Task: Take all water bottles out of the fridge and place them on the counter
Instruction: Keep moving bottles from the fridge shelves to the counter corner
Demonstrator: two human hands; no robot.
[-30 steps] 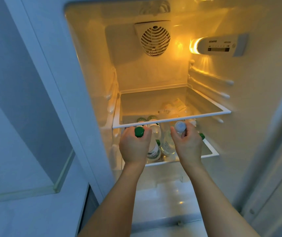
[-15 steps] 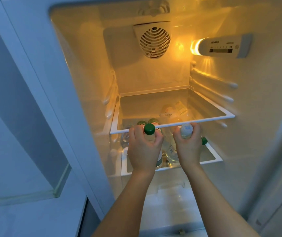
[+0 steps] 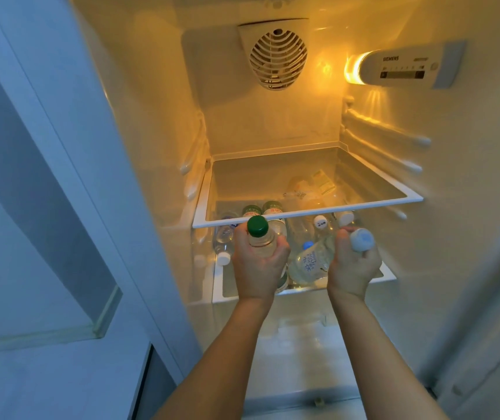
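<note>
Both hands are raised inside the open fridge (image 3: 157, 147), just in front of the lower shelf (image 3: 389, 275) and below the front edge of the glass shelf (image 3: 309, 215) above it.

The left hand (image 3: 257, 263) grips a green-capped bottle (image 3: 259, 234) around its neck and shoulder. Its fingers (image 3: 282, 248) are curled tight round the clear body, with the green cap standing free above them and pointing toward the camera. The cap overlaps the glass shelf's white front rim in this view.

The right hand (image 3: 353, 266) grips a pale-capped bottle (image 3: 362, 239). Only the cap and a bit of neck show above the curled fingers (image 3: 344, 234); the body is hidden behind the hand.

Between the two hands, a clear bottle with a blue cap (image 3: 310, 259) lies tilted on the lower shelf, its printed label facing up. Whether either hand touches it cannot be told. Farther back under the glass shelf stand two bottles with green labels (image 3: 262, 209), and to the right two white caps (image 3: 332, 220) are visible. At the left of the lower shelf another clear bottle (image 3: 223, 242) lies with its white cap toward the front.

On the back wall sits a round fan grille (image 3: 277, 57), and on the right wall a glowing control panel (image 3: 403, 66).
</note>
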